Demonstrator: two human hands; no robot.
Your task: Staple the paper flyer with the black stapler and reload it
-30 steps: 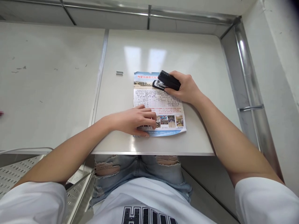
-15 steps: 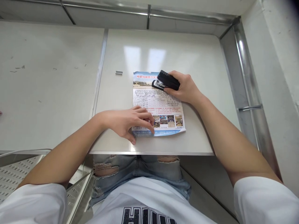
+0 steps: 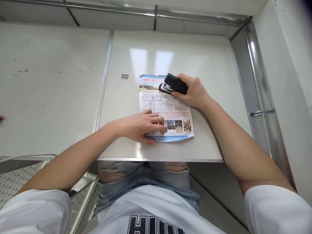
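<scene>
A printed flyer point(image 3: 170, 107) with a blue top and bottom band lies on the white table, its lower right corner curled up. My right hand point(image 3: 193, 92) grips a black stapler point(image 3: 176, 84) over the flyer's upper right part, thumb below and fingers on top. The stapler's jaw points left, with a gap between its two arms. Across the lower left of the flyer rests my left hand point(image 3: 143, 126), palm down, fingers apart and a little bent, holding nothing. It covers some of the printed photos.
Two short strips of staples point(image 3: 124, 76) lie left of the flyer. Beyond a metal seam point(image 3: 105, 78), small scraps point(image 3: 23, 71) are scattered on the left table panel point(image 3: 60, 107). A metal-trimmed partition point(image 3: 258, 81) borders the right side. A pale cable point(image 3: 26, 157) runs along the front left edge.
My left hand has slid right over the flyer, and its thumb has come from the table onto the lower edge of the sheet. My right hand and the stapler stay where they were.
</scene>
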